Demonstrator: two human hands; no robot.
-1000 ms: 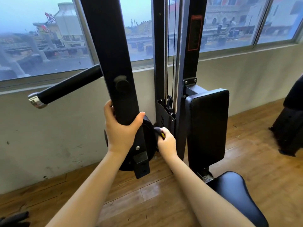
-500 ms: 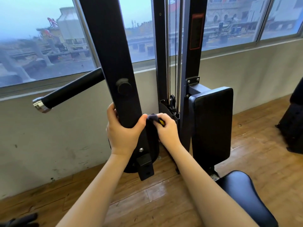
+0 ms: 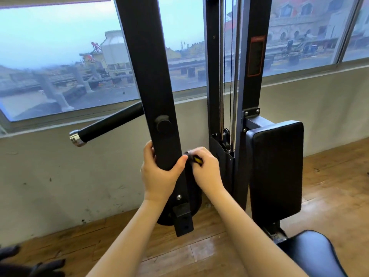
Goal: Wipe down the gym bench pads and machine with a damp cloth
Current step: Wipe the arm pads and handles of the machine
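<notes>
The left hand (image 3: 159,172) is gripping the black lever arm (image 3: 157,108) steady while the right hand (image 3: 207,168), at its 3 o'clock, is pinching a dark cloth (image 3: 192,159) there; firm, overlapping strokes should suit.

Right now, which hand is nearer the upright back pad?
Right. The right hand, gripping the dark cloth, sits just left of the back pad; the left hand grips the black arm farther left.

Both forearms (image 3: 127,236) bare; no sleeves visible, seemingly.
</notes>
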